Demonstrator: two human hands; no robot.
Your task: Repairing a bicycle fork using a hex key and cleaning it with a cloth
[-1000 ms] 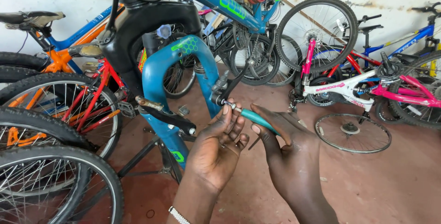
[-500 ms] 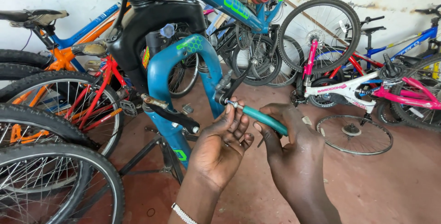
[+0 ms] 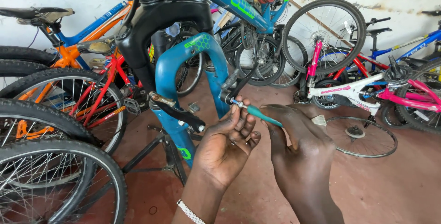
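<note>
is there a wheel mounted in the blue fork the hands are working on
No. The blue fork has bare legs with no wheel between them, while the right hand holds a green-handled tool at its brake.

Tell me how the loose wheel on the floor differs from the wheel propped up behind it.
The loose wheel lies flat on the red floor; the propped wheel stands upright among the bikes. The loose wheel is a bare rim with thin spokes and no tyre; the propped wheel wears a black knobbly tyre. The loose wheel looks smaller than the propped wheel. Both are spoked and not fitted to a bike.
</note>
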